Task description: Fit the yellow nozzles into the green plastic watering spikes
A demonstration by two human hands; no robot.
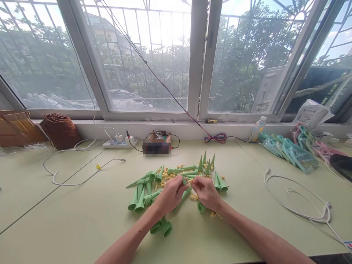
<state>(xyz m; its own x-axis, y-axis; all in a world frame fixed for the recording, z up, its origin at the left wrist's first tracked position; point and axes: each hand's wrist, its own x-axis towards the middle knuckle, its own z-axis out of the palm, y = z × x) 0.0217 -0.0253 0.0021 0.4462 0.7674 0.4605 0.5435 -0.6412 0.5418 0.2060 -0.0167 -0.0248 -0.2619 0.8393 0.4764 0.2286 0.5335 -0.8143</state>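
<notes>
My left hand (173,191) is closed around a green plastic cone-shaped spike (184,180), its tip end toward my right hand. Between the fingertips of my right hand (206,191) is a small yellow plastic piece (190,181), held close to the green spike; whether the two touch I cannot tell. Green cone spikes (140,196) lie in a loose pile left of and beyond my hands, with small yellow pieces (166,176) scattered among them. Several spikes (207,167) stand upright beyond my right hand. Two more spikes (220,183) lean together to its right.
A power strip (119,143), a small box (156,145) and a brown drawstring bag (61,130) stand along the window. At right are a bottle (257,129), teal plastic hangers (291,152) and a coiled white cable (297,216). Another white cable (71,184) lies at left.
</notes>
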